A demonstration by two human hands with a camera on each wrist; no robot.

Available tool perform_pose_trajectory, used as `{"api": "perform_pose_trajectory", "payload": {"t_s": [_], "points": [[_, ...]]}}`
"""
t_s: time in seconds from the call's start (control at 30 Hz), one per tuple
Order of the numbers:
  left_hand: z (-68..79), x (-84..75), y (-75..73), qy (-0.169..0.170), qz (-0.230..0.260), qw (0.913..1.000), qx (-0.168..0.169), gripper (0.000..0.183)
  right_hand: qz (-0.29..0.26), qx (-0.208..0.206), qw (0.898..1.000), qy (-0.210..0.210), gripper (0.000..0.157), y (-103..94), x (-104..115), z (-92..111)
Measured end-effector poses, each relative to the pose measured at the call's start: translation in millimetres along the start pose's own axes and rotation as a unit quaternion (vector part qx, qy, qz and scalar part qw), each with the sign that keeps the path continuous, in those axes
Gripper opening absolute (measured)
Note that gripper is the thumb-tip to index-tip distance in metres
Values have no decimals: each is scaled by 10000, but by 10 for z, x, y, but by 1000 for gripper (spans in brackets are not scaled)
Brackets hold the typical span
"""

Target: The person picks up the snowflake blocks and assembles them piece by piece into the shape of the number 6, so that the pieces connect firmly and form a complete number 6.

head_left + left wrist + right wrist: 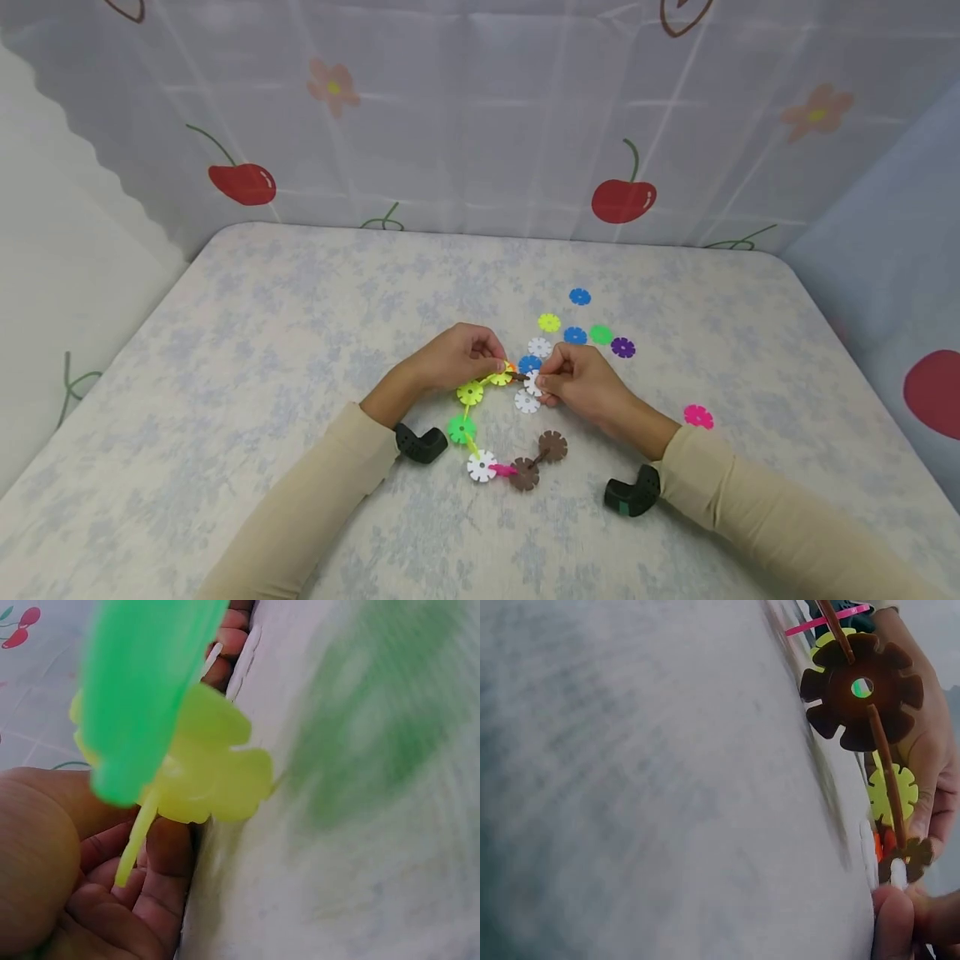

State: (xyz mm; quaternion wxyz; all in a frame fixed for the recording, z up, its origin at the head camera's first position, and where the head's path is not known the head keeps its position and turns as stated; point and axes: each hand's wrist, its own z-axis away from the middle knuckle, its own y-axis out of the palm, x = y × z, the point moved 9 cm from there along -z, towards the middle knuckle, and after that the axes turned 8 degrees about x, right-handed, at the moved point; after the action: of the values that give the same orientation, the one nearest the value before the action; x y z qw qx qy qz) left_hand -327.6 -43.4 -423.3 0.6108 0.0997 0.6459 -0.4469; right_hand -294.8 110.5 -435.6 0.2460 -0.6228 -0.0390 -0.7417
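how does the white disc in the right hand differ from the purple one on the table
The white disc is pinched by the right hand; the purple disc lies loose on the table. The white disc is partly covered, the purple disc fully visible. Both have notched edges.

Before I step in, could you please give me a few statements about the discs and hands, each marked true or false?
1. The right hand pinches a white disc. True.
2. The left hand is clear of the chain. False: it grips the chain.
3. A green disc forms part of the chain. True.
4. The disc farthest from the person is purple. False: it is a blue disc.
5. In the head view, a pink disc lies apart, to the right of the other loose discs. True.
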Motion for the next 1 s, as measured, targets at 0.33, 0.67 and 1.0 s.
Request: {"api": "perform_pose_trajectory", "payload": {"t_s": [0.33,0.67,1.0], "points": [[5,-4,-19,-53,182,9996,232,6,299,145,9994,-48,9,8,63,-17],[76,-104,-20,167,-47,9969,765,10,43,533,9984,-166,18,6,138,-31],[79,-197,17,367,-156,9962,773,9,746,1076,9888,-715,11,124,327,-43]]}}
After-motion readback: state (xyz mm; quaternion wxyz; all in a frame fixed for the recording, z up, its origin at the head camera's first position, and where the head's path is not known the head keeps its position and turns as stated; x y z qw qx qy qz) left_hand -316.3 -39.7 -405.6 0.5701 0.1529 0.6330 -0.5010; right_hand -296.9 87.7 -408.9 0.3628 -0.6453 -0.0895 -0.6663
